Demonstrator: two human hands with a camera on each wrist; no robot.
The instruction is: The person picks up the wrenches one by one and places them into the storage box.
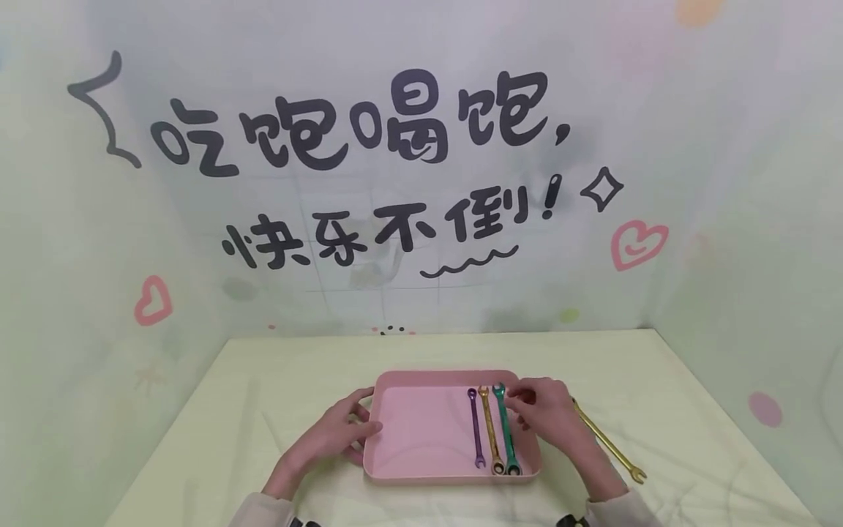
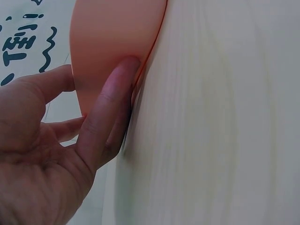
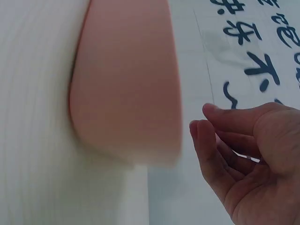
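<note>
A shallow pink tray (image 1: 421, 439) lies on the table. Along its right side, a purple wrench (image 1: 476, 432), a gold wrench (image 1: 489, 428) and a green wrench (image 1: 506, 432) lie side by side. My left hand (image 1: 336, 430) holds the tray's left side, thumb at the rim; the left wrist view shows the fingers against its outer wall (image 2: 115, 37). My right hand (image 1: 546, 410) is over the tray's right edge beside the green wrench. In the right wrist view its fingers (image 3: 206, 145) are loosely bent, with nothing visible between them, apart from the tray wall (image 3: 126, 89).
A yellow-gold wrench (image 1: 615, 448) lies on the table right of the tray, partly behind the right forearm; a thin blue-green edge shows beside it. The pale table (image 1: 296, 366) meets a back wall (image 1: 461, 307) with dark lettering, and walls flank both sides.
</note>
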